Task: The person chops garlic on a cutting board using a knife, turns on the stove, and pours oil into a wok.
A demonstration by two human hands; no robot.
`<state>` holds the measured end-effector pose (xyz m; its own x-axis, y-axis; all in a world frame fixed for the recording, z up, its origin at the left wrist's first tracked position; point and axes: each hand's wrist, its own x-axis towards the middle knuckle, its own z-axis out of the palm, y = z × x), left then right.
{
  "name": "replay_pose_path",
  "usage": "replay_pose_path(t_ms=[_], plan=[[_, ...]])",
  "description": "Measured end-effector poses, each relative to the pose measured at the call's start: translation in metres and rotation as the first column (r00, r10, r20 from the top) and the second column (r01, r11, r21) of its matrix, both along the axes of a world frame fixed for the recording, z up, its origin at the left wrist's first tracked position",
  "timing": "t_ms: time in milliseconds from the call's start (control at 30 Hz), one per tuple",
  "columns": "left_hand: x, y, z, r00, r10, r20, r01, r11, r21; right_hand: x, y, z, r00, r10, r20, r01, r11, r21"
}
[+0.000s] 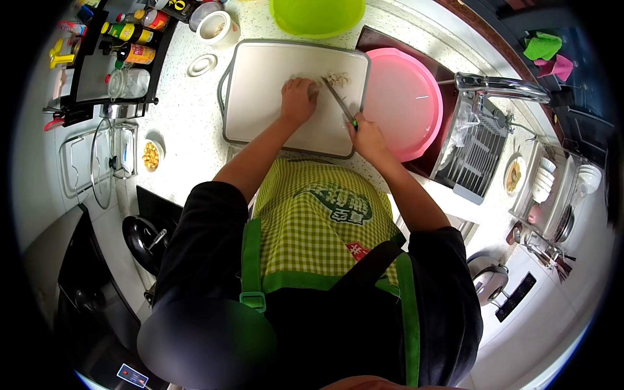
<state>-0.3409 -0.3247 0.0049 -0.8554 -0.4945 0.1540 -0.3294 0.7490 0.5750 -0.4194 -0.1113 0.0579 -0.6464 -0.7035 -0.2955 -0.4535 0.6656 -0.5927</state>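
Left grip (299, 102): rests palm down on the grey-rimmed board (259, 97), fingers together and bent over a pale piece (314, 87), mostly hidden; whether clamped on it, cannot tell.

Right grip (367, 138): closed around the handle of the knife (338, 100), over the board's right part.

Knife: slants away from the body and leftward, tip near the chopped bits, blade between these and the left fingers.

Chopped bits (337, 79): pale, small, lie in a loose heap near the board's far right corner.

Board: lies on the speckled bench (184, 120).

Pink basin (400, 97): sits just beside the board's right edge.

Green basin (317, 14): stands beyond the board, partly out of view.

White tub (226, 34) and round lid (202, 64): stand apart from each other, left of the board.

Small bowl (162, 149): holds golden pieces (150, 155), farther left.
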Motion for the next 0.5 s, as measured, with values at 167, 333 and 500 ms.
replay_pose_path(t_ms=[167,333,500], plan=[[-0.013,-0.002,0.001,0.997,0.03,-0.077,-0.029,0.999,0.016,0.002,-0.002,0.0,1.0,-0.011,0.004,0.011,1.0,-0.008],[-0.02,-0.011,-0.008,0.997,-0.074,-0.023,0.071,0.989,-0.128,0.004,-0.001,0.003,0.998,-0.037,0.051,0.037,0.999,0.0],[-0.008,0.0,0.003,0.99,-0.14,-0.03,0.14,0.99,-0.031,0.008,0.001,0.01,0.994,-0.053,0.099,0.051,0.998,0.029]])
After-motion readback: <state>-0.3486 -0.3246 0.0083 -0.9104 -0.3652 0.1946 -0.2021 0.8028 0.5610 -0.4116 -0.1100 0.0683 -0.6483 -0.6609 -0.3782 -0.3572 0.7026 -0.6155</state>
